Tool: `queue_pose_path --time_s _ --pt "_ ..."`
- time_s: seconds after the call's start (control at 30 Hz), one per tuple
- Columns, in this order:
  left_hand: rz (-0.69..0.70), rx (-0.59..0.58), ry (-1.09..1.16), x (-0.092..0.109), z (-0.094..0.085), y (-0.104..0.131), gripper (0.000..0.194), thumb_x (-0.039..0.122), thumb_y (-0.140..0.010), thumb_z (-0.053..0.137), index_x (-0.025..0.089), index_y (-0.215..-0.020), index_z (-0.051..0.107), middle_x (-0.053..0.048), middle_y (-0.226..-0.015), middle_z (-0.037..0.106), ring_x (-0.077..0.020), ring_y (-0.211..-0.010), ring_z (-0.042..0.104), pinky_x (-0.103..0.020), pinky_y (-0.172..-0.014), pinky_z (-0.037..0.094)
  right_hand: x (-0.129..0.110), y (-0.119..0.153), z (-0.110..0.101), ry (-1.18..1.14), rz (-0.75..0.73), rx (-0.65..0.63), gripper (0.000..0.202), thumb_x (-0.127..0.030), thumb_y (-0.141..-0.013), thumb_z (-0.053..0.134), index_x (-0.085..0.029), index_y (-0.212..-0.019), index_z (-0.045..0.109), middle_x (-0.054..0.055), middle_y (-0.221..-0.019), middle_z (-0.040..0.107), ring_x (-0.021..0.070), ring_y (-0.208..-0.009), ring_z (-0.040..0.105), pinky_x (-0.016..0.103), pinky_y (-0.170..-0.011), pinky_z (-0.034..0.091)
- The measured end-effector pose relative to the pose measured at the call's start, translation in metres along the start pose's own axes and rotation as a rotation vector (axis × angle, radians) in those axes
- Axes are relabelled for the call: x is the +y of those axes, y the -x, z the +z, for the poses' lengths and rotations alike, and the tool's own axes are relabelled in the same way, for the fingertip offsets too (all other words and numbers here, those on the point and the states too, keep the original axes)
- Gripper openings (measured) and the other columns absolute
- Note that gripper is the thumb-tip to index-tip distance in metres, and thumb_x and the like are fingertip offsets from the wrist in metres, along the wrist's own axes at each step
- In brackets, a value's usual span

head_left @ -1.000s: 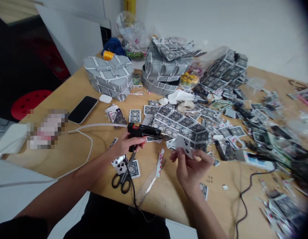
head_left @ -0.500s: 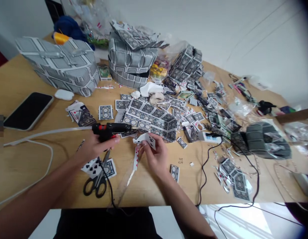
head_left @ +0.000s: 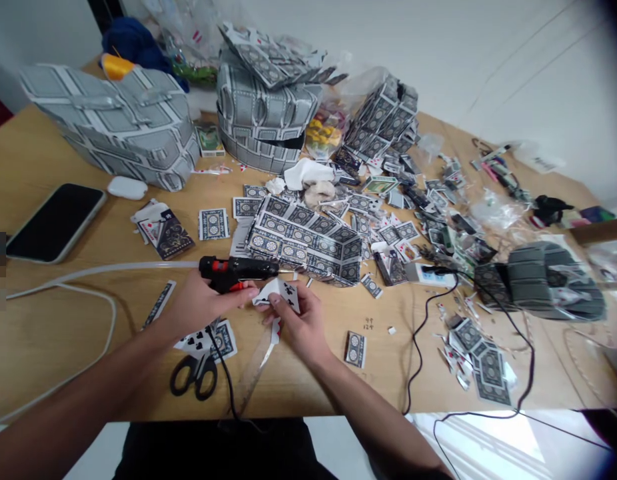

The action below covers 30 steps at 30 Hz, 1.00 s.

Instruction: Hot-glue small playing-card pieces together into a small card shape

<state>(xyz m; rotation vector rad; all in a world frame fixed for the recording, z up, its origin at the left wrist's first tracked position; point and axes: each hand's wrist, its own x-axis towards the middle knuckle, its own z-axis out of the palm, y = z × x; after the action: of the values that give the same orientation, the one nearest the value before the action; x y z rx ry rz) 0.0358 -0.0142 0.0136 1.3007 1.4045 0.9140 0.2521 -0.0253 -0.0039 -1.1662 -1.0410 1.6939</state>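
Note:
My left hand [head_left: 198, 301] is wrapped round a black and red hot glue gun [head_left: 238, 270], a glue stick trailing from its back and its nozzle pointing right. In my right hand [head_left: 303, 320] a folded playing card [head_left: 283, 295] is pinched, white face with club marks up. The fingertips of my left hand reach the card's left edge. Just beyond the nozzle lies an open tray shape made of patterned cards [head_left: 308, 243]. Below my hands are a clear ruler [head_left: 256, 373], black-handled scissors [head_left: 194, 377] and loose cards [head_left: 194, 343].
A phone [head_left: 56, 223] and a white earbud case [head_left: 127, 188] lie at left. Grey woven card bags [head_left: 113, 127] stand at the back. Card scraps [head_left: 481, 360] and a power strip [head_left: 428, 275] with black cables are to the right.
The glue gun has moved slightly right and down. My right hand has shifted left with the folded card, so the two hands are now closer together. The view has shifted a little.

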Motion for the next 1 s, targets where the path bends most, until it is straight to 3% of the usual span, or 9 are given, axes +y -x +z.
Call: queue_pose_path --time_s 0.2,0.53,0.73,0.83,1.0 --pt "-0.051 0.008 -0.009 0.001 0.001 0.0 0.025 0.044 -0.082 0.086 0.019 -0.082 0.083 -0.002 -0.066 0.076 -0.0205 -0.067 0.068 -0.031 -0.068 0.055 -0.001 -0.006 -0.002 -0.098 0.1 -0.177 0.041 -0.058 -0.088 0.089 -0.02 -0.093 0.074 0.005 -0.087 0.084 0.0199 -0.068 0.078 0.032 -0.06 0.066" --pt "-0.04 0.0 0.019 0.002 0.004 -0.002 0.024 0.045 -0.081 0.085 0.022 -0.08 0.081 -0.001 -0.064 0.075 -0.02 -0.059 0.067 -0.029 -0.058 0.054 -0.01 -0.003 -0.004 -0.079 0.095 -0.187 0.04 -0.052 -0.089 0.091 -0.023 -0.104 0.069 0.005 -0.09 0.084 0.0225 -0.076 0.081 0.034 -0.065 0.067" --pt "-0.088 0.013 0.031 -0.006 0.004 0.0 0.031 0.051 -0.083 0.087 0.022 -0.079 0.078 0.002 -0.058 0.07 -0.0152 -0.047 0.056 -0.028 -0.047 0.045 -0.01 0.004 -0.004 -0.094 -0.009 -0.17 0.056 -0.041 -0.089 0.093 -0.032 -0.129 0.055 0.0 -0.098 0.081 0.021 -0.08 0.082 0.034 -0.067 0.067" --pt "-0.086 -0.004 0.038 -0.007 0.004 0.0 0.033 0.052 -0.084 0.086 0.021 -0.076 0.077 0.001 -0.057 0.069 -0.0144 -0.046 0.055 -0.027 -0.044 0.042 -0.012 0.003 -0.004 -0.033 -0.008 -0.197 0.045 -0.046 -0.091 0.09 -0.028 -0.122 0.062 0.002 -0.095 0.082 0.022 -0.078 0.08 0.036 -0.069 0.067" --pt "-0.007 -0.031 0.081 -0.003 -0.004 0.0 0.037 0.052 -0.094 0.077 0.018 -0.079 0.077 -0.002 -0.063 0.071 -0.0151 -0.054 0.063 -0.025 -0.053 0.051 -0.015 -0.002 -0.005 -0.014 0.017 -0.184 0.04 -0.056 -0.091 0.088 -0.025 -0.106 0.069 0.005 -0.094 0.084 0.023 -0.076 0.08 0.038 -0.068 0.067"
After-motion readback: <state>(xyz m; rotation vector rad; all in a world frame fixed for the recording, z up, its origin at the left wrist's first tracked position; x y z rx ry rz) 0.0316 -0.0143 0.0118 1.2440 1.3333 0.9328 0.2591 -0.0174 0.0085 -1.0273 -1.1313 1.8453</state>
